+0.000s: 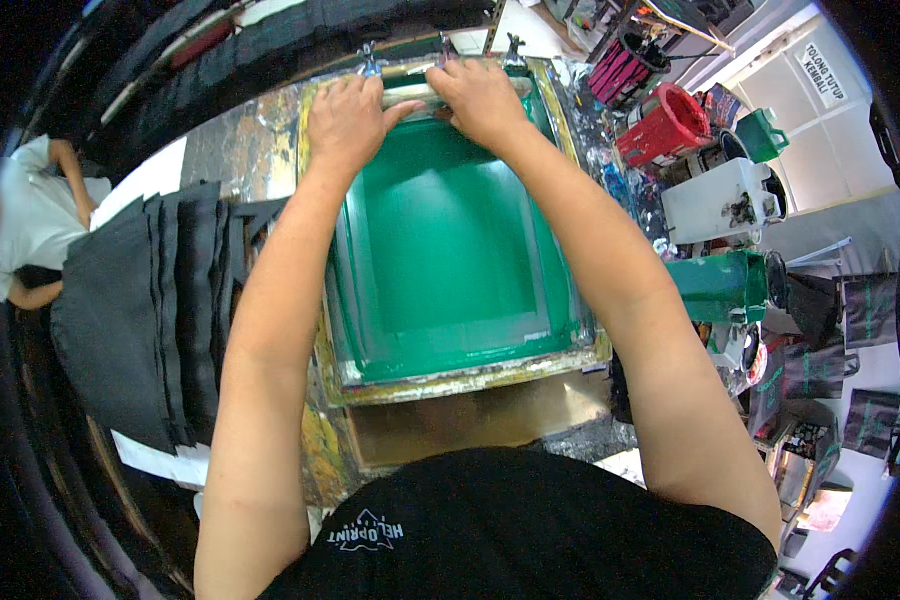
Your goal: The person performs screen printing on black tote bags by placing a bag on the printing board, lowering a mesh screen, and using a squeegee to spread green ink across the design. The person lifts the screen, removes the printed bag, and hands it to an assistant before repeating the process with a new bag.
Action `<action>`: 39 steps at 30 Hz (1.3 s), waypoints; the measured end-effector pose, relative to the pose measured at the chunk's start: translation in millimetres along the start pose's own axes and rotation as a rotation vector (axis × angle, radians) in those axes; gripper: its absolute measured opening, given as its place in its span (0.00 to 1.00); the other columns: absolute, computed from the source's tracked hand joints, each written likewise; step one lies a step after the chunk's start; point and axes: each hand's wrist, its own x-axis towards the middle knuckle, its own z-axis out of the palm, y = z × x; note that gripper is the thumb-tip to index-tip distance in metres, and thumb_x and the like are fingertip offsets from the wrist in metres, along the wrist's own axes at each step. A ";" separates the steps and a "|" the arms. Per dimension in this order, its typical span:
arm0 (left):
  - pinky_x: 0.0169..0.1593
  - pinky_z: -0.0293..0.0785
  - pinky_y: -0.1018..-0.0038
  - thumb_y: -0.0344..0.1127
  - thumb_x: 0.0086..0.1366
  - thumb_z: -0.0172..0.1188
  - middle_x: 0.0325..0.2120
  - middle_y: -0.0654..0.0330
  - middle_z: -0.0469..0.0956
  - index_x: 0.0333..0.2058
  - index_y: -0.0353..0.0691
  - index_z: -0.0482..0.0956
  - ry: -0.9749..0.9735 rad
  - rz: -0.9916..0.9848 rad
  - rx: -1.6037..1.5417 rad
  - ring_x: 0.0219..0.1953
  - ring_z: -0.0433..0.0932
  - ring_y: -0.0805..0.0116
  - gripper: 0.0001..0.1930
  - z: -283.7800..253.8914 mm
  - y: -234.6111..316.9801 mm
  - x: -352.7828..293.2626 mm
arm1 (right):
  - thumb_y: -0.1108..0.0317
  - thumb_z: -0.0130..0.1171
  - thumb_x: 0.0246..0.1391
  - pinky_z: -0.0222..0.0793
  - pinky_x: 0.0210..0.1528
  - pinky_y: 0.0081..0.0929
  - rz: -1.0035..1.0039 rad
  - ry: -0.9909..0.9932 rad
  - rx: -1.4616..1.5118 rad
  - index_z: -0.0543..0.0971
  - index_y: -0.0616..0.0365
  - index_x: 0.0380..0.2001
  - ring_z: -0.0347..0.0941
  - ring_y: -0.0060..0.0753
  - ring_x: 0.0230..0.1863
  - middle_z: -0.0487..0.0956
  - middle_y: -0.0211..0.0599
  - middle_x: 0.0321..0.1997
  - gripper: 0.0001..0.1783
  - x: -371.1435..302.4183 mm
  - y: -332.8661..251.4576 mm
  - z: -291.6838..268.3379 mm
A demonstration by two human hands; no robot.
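Note:
A screen-printing frame (470, 385) lies flat on the worktable before me, its mesh (450, 250) coated with green ink. At its far end a squeegee (407, 97) with a pale handle runs crosswise. My left hand (348, 120) is closed round the handle's left part, thumb pointing inward along it. Further right, my right hand (478, 100) grips the same handle, fingers over its top. The squeegee's blade is mostly hidden below the hands. Metal hinge clamps (370, 55) stand just beyond the frame's far edge.
Left of the frame lies a fanned stack of black fabric pieces (130, 310). A person in a white shirt (45, 210) is beyond it. To the right stand a red bucket (665, 125), a white jerrycan (720, 200) and a green ink-stained container (718, 285). Black bags (870, 310) hang farther right.

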 end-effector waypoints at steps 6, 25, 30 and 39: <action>0.37 0.74 0.62 0.72 0.60 0.62 0.25 0.61 0.80 0.26 0.44 0.78 -0.031 -0.035 0.046 0.30 0.82 0.59 0.32 -25.2 22.9 -35.8 | 0.64 0.75 0.46 0.76 0.47 0.46 0.032 -0.054 0.028 0.74 0.49 0.50 0.79 0.44 0.49 0.80 0.33 0.44 0.28 -37.1 -26.9 -30.0; 0.34 0.64 0.63 0.71 0.58 0.65 0.24 0.62 0.66 0.24 0.46 0.70 -0.141 -0.060 -0.086 0.28 0.69 0.61 0.31 -208.6 144.9 -197.7 | 0.65 0.59 0.56 0.64 0.42 0.38 0.025 -0.175 0.048 0.77 0.46 0.45 0.73 0.37 0.42 0.74 0.30 0.38 0.13 -229.0 -155.5 -179.1; 0.38 0.64 0.62 0.68 0.59 0.66 0.26 0.61 0.69 0.26 0.44 0.72 -0.167 -0.090 -0.136 0.31 0.71 0.59 0.30 -218.9 147.3 -199.4 | 0.67 0.57 0.56 0.63 0.41 0.37 0.054 -0.138 0.047 0.77 0.48 0.45 0.72 0.37 0.41 0.73 0.30 0.36 0.12 -229.8 -160.9 -188.5; 0.63 0.61 0.47 0.66 0.46 0.78 0.52 0.50 0.74 0.58 0.34 0.78 -0.130 -0.379 -0.299 0.57 0.70 0.47 0.49 -242.9 112.2 -280.4 | 0.56 0.75 0.45 0.56 0.62 0.56 0.222 -0.234 0.176 0.78 0.48 0.52 0.71 0.40 0.54 0.75 0.35 0.46 0.29 -254.4 -189.7 -198.7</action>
